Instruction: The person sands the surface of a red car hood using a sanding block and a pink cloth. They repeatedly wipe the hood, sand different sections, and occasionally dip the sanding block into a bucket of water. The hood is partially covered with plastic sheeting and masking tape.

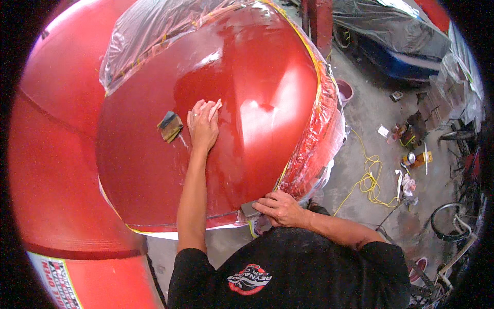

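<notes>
Red panel (234, 149) gleams, left hand (204, 127) pressing pinkish cloth (218, 104), right hand (280, 208) gripping grey block (249, 209) at five o'clock, lettered label (54, 279) at eight.

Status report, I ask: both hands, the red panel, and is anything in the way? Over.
Left hand holding pale cloth on red panel. Right hand holding gray block at near edge. Possible obstacle: folded pad, beside left hand.

A person's left hand (204, 129) presses a pale cloth (218, 105) onto a red panel (139, 170) near a folded pad (170, 127); the right hand (283, 208) holds a gray block (249, 210) at the edge.
</notes>
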A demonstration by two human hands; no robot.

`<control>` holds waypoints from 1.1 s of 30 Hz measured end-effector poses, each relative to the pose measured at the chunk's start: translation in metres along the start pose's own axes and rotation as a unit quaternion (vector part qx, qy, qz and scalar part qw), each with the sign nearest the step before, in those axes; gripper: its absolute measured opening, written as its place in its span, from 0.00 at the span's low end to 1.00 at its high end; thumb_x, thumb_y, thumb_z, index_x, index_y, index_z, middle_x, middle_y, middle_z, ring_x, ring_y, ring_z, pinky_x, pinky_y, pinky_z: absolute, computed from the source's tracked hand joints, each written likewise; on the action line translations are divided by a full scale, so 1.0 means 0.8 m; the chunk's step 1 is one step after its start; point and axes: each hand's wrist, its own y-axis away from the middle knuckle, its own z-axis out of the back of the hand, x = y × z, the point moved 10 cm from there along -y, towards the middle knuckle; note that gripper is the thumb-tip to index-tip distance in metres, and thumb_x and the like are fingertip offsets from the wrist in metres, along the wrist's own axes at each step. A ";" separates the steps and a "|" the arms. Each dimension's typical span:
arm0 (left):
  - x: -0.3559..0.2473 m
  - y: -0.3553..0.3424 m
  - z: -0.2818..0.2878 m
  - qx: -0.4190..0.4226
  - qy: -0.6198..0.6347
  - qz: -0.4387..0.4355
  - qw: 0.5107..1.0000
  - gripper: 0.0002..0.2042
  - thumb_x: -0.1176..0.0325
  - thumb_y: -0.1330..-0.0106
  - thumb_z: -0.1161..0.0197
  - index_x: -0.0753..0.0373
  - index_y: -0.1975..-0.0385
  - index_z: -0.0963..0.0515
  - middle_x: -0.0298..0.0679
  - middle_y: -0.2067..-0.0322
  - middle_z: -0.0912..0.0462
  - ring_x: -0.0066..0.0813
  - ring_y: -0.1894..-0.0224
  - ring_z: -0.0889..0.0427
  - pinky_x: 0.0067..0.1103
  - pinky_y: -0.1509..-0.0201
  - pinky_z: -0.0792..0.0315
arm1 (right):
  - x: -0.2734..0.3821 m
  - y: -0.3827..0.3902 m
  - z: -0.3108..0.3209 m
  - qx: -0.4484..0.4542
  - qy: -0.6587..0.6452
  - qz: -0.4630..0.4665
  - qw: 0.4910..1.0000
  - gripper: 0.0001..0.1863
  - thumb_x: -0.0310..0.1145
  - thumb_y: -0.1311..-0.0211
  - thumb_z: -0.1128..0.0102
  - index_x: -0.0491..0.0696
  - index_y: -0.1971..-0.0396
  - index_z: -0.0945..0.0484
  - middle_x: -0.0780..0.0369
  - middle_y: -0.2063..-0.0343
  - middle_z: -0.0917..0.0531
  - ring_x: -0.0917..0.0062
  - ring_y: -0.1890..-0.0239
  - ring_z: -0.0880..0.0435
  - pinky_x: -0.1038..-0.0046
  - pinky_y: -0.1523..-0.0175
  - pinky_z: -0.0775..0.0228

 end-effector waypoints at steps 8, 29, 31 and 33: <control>-0.002 -0.002 0.004 0.018 0.000 -0.012 1.000 0.15 0.66 0.32 0.38 0.58 0.47 0.20 0.45 0.45 0.20 0.46 0.38 0.26 0.40 0.32 0.35 | -0.035 0.030 0.083 -0.170 -0.013 -0.156 0.973 0.23 0.21 0.49 0.34 0.44 0.49 0.20 0.56 0.61 0.15 0.60 0.61 0.16 0.63 0.56 0.24; -0.099 0.306 0.107 0.033 -0.045 0.102 0.993 0.19 0.67 0.36 0.37 0.45 0.44 0.22 0.35 0.42 0.26 0.40 0.35 0.29 0.41 0.36 0.32 | -0.145 -0.019 0.123 -0.210 -0.014 -0.302 0.930 0.19 0.26 0.34 0.39 0.39 0.44 0.24 0.56 0.60 0.17 0.68 0.56 0.18 0.66 0.48 0.27; -0.064 0.320 0.110 0.027 -0.063 0.151 0.986 0.19 0.69 0.38 0.35 0.47 0.45 0.22 0.36 0.43 0.26 0.41 0.36 0.28 0.41 0.37 0.32 | -0.142 -0.024 0.110 -0.229 -0.080 -0.315 0.918 0.21 0.26 0.34 0.40 0.38 0.42 0.26 0.56 0.57 0.17 0.69 0.54 0.19 0.67 0.45 0.28; -0.040 0.301 0.140 0.027 -0.102 0.189 0.976 0.20 0.72 0.39 0.33 0.50 0.46 0.22 0.38 0.44 0.25 0.43 0.37 0.28 0.42 0.38 0.32 | -0.156 -0.011 0.098 -0.228 -0.140 -0.329 0.906 0.26 0.26 0.33 0.42 0.38 0.36 0.31 0.53 0.49 0.19 0.69 0.50 0.20 0.67 0.41 0.29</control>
